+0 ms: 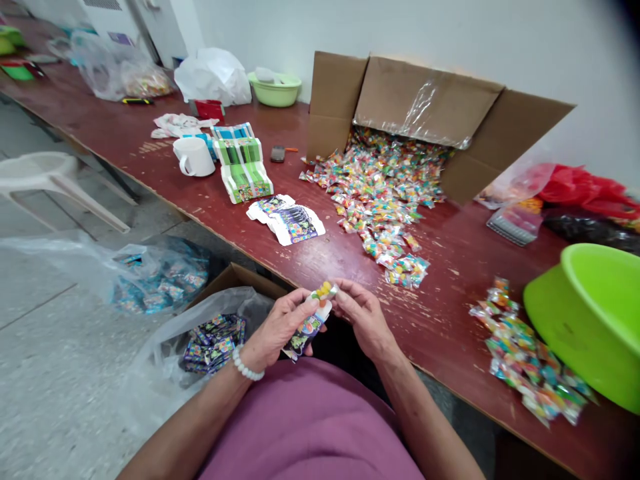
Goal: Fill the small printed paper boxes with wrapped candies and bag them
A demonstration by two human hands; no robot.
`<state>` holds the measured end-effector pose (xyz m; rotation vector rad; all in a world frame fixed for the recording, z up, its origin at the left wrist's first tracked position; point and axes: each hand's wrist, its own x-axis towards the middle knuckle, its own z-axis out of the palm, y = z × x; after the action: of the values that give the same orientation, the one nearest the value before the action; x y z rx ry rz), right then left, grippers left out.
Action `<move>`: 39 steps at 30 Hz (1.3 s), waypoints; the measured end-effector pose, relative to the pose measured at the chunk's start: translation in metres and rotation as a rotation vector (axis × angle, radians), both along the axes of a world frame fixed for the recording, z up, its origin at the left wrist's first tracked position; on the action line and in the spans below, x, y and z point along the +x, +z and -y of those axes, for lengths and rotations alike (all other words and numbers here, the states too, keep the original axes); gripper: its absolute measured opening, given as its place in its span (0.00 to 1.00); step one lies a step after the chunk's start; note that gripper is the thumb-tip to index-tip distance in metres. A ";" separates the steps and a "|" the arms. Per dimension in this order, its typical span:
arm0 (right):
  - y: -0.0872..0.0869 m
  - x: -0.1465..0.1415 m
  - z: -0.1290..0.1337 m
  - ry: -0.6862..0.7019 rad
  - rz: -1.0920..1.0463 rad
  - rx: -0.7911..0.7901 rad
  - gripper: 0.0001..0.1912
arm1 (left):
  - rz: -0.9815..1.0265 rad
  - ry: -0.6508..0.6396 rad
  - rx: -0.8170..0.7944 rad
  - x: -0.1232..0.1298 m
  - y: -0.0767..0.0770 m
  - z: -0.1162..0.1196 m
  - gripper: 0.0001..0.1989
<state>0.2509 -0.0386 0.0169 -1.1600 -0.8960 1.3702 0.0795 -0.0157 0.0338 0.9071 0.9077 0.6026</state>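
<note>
Take the two hands, just in front of the wearer's purple shirt (305, 427), as the centre of the clock. The left hand (283, 327), with a pale bead bracelet (249, 365) at its wrist, grips a small printed box (305, 330), tilted, its upper end toward the right hand (367, 320). At that end is a candy packet (324, 291), clear with yellow sweets; the left thumb presses near it and the right fingertips pinch its far end. How much of the packet is inside the box cannot be told.

The step in hand looks like fitting the packet into the box. The next move seems to call for a steady left grip, a gentle push by the right fingers, and the white flap kept clear.

At nine o'clock, below the table edge, a clear bag (167, 353) holds dark printed packs (215, 343). Between three and four, loose candy packets (530, 367) lie beside a bright green basin (555, 293). Near twelve, on the worn red table (450, 293), are flattened dark cartons (300, 223); toward eleven, green cartons (245, 170) and, just beside them, a white mug (195, 159). At one o'clock, a large heap of candy packets (385, 193) spills from an open cardboard box (430, 93).
</note>
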 end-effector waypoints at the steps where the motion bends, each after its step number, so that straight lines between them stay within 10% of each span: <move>1: 0.000 0.000 -0.001 -0.021 0.000 -0.018 0.18 | -0.005 -0.007 0.010 0.000 0.000 0.000 0.20; 39: -0.005 -0.006 -0.002 -0.181 -0.041 -0.062 0.15 | 0.022 -0.049 0.009 -0.016 -0.004 0.002 0.23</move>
<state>0.2447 -0.0365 0.0121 -1.2253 -0.7057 1.2766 0.0631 -0.0182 0.0297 0.9267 0.8611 0.5735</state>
